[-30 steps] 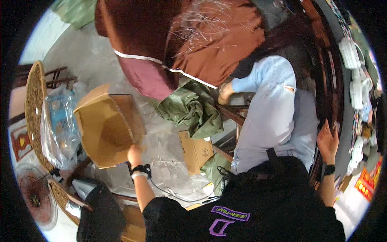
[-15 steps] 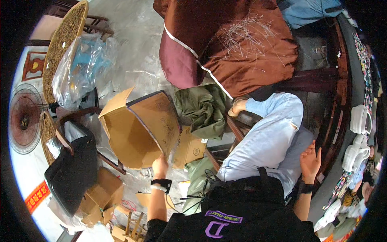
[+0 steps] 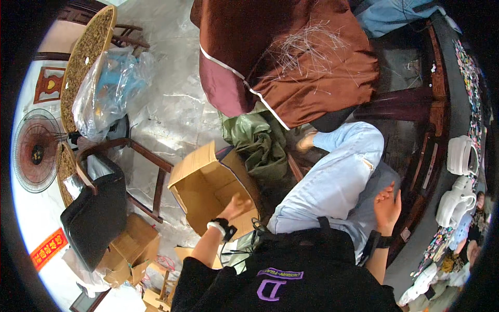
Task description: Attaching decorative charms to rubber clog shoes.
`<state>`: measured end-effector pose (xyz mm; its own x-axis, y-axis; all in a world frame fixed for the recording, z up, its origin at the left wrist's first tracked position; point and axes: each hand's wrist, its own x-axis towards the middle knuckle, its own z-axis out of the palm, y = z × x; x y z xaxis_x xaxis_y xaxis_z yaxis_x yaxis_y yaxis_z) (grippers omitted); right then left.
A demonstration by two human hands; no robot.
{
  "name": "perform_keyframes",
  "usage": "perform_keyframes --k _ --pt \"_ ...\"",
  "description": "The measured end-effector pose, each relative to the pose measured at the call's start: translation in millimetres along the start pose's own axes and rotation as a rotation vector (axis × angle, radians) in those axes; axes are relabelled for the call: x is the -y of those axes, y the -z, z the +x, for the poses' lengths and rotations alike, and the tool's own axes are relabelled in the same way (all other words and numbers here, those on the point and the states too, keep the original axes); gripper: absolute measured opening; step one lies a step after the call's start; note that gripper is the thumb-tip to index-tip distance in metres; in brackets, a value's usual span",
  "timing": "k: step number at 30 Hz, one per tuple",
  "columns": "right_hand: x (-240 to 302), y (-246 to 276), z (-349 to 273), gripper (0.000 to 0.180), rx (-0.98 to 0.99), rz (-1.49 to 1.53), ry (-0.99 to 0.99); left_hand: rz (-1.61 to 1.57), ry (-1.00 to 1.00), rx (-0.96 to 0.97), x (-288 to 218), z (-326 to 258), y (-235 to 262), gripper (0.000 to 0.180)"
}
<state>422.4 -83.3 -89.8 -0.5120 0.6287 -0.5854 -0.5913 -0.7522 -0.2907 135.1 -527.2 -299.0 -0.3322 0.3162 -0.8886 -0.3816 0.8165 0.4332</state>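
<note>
An open cardboard box [image 3: 200, 182] lies tilted on the floor left of my legs, its opening turned toward me. My left hand [image 3: 237, 207] is in front of that opening, near its lower right edge, slightly blurred, with the fingers apart and nothing seen in them. My right hand [image 3: 388, 209] is beside my right thigh, palm up, fingers loosely bent and the thumb apart; it holds nothing. Crumpled green cloth [image 3: 254, 143] lies beyond the box. Further off, brown satin cloth [image 3: 322, 88] carries a heap of thin pale strands [image 3: 306, 49].
A black-seated chair [image 3: 96, 216] and another cardboard box [image 3: 130, 247] stand at left. Behind them are a fan [image 3: 36, 151], a round woven tray [image 3: 78, 62] and a clear plastic bag [image 3: 112, 88]. White shoes [image 3: 460, 156] line the right side, past a dark wooden frame [image 3: 439, 93].
The cardboard box has shifted right, closer to my legs, and turned. My left hand has let go of its edge and moved right. My right hand has moved slightly left.
</note>
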Motion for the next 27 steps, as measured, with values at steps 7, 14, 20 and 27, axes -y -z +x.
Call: perform_keyframes --k 7,14,20,27 --pt "3 3 -6 0.026 -0.068 0.11 0.016 0.244 -0.186 -0.229 -46 61 -15 0.037" --pt "27 45 -13 0.027 -0.111 0.207 0.17 -0.074 -0.203 0.1 -103 30 -53 0.044" --pt "22 57 0 0.026 -0.149 0.238 0.136 0.773 -0.362 0.578 -249 65 13 0.027" --pt "15 81 6 0.023 -0.29 0.284 0.166 0.979 -1.282 -0.418 -554 105 -25 0.111"
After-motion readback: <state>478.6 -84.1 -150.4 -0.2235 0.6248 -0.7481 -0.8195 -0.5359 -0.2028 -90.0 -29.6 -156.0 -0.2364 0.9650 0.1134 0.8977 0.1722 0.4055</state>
